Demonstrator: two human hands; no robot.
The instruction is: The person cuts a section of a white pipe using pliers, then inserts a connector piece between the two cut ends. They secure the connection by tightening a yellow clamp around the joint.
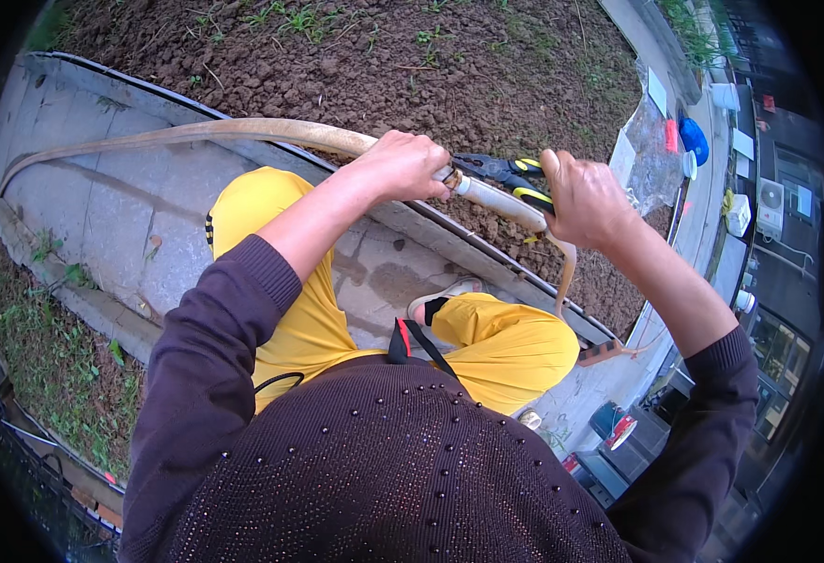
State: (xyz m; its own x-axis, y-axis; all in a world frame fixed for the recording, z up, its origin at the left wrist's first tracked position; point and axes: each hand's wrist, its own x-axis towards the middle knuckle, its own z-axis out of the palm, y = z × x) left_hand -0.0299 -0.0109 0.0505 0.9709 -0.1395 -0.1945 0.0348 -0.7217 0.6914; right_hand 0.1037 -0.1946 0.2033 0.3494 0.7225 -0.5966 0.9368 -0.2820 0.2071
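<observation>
Head view. Left hand wrapped round the tan hose near its end; that grip is closed, pinching the hose just left of the joint. Right hand closed on the black-and-yellow pliers, handles in the fist, head pointing left, toward the left grip. Whether the jaws bite on anything: cannot tell, too small and partly hidden.

Key relation, as I judge it: pliers' head against joint. The joint lies just right of the left grip and well left of the right fist, so the left hand is nearer.

Long axis: from the left grip the hose bows away left, then curls down toward the paving. Rightward from the same grip a white pipe slants slightly toward the body, below the pliers; past it, under the right fist, a thinner tan length droops. Soil bed beyond both grips.
</observation>
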